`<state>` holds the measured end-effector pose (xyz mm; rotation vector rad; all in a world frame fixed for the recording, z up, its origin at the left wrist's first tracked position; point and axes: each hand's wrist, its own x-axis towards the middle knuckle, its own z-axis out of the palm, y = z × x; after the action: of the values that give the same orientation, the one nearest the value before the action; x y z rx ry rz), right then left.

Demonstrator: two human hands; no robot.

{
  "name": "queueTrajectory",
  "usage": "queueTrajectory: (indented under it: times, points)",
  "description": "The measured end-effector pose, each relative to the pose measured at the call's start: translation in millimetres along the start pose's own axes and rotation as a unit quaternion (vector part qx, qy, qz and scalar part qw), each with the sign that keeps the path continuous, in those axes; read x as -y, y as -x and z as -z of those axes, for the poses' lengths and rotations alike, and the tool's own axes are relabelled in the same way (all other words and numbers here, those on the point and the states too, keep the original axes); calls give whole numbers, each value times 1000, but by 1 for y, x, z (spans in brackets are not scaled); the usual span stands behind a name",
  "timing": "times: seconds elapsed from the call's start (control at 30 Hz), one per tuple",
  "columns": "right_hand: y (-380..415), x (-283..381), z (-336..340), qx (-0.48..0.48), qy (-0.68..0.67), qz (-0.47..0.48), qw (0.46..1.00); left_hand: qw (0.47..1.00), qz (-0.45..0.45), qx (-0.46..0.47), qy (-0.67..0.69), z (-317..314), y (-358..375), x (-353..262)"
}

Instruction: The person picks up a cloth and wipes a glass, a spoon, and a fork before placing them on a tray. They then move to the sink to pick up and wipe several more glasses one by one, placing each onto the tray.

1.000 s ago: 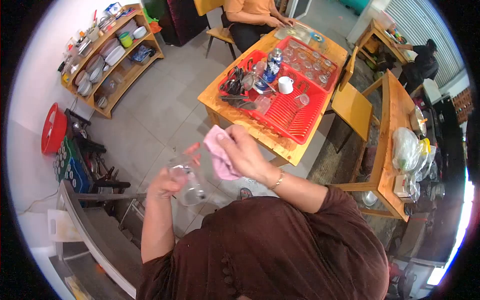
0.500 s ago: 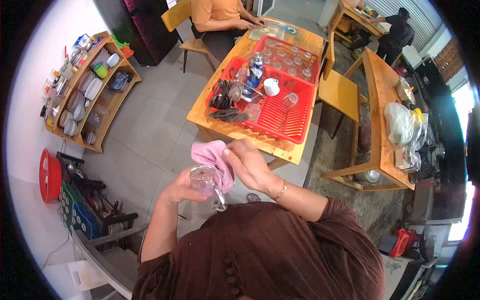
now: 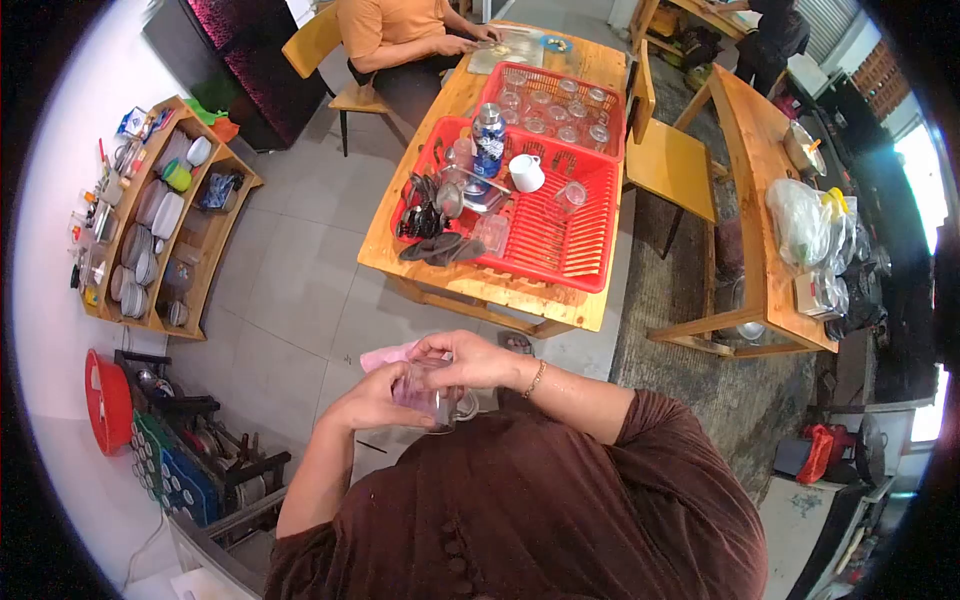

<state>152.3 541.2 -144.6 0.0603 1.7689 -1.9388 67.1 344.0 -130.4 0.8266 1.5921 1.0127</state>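
Observation:
Close to my body, a clear glass mug with a side handle sits between my hands. My left hand is closed round it from the left. My right hand, wearing a gold bracelet, bends its fingers over the mug and pinches a pink cloth. Part of that cloth sticks out behind the fingers, and pink shows through the glass. Its exact place inside or around the mug is partly hidden by my fingers.
On the wooden table stand red dish racks with glasses, a blue bottle, a white mug and cutlery. A person in orange sits beyond. Left is a dish shelf; right, another wooden table.
My right hand has come down and left onto the mug with the cloth. The mug has tilted, its handle now to the right. The view has shifted slightly.

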Motion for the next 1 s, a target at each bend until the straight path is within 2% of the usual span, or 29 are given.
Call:
queueTrajectory:
  times: [0.03,0.07,0.1,0.13,0.17,0.2,0.23,0.27,0.3,0.33,0.37,0.4,0.47,0.5,0.57,0.6,0.63,0.67,0.7,0.73,0.8,0.83,0.9,0.97,1.0]
  points:
    - [-3,-5,10,0,-1,0,1000,995,21,4,93,2,-4,6]
    - [-8,-11,20,-1,-58,11,998,982,41,6,185,3,-8,12]
    - [-11,-14,31,-1,-114,21,993,982,42,5,186,3,-14,15]
    - [-12,-15,44,1,-114,22,993,954,40,-15,298,3,-19,17]
    - [-12,-14,58,12,-226,22,974,912,36,-35,407,4,-25,20]
    - [-10,-14,70,22,-338,20,941,912,40,-37,407,6,-30,25]
    - [-7,-12,84,23,-342,19,939,909,73,-119,394,8,-34,32]
    - [-3,-10,102,68,-373,10,925,899,105,-200,376,11,-39,40]
    - [2,-6,122,113,-403,1,908,898,107,-200,377,14,-43,52]
    - [14,6,140,176,-411,-1,894,898,165,-236,333,18,-47,65]
    - [24,13,157,176,-412,-2,894,891,222,-271,288,21,-50,78]
    - [34,17,172,150,-411,9,899,891,224,-271,288,22,-52,89]
    - [52,21,205,126,-414,18,901,904,297,-280,128,23,-50,111]
    - [62,22,223,97,-394,41,913,903,300,-279,129,21,-49,122]
    - [82,19,261,28,-352,75,932,932,292,-215,-2,12,-36,152]
    - [92,18,280,-12,-331,86,940,958,215,-185,26,6,-6,263]
    - [101,20,296,-105,-289,117,944,977,138,-150,60,-1,18,358]
    - [112,28,310,-200,-236,126,942,936,327,-128,-32,-7,11,293]
    - [120,21,338,-231,-174,124,949,856,500,-58,-114,-14,-7,190]
    - [126,25,351,-282,-178,141,932,857,501,-89,-80,-23,10,216]
    - [126,29,390,-420,32,120,899,876,459,-145,-13,-36,44,281]
    - [124,35,407,-461,57,96,880,878,449,-164,7,-40,56,300]
    - [113,44,435,-484,40,99,868,879,436,-190,35,-48,67,324]
    - [95,30,478,-580,180,172,776,880,427,-203,42,-53,72,343]
    - [90,38,484,-577,179,172,778,882,424,-204,29,-54,74,350]
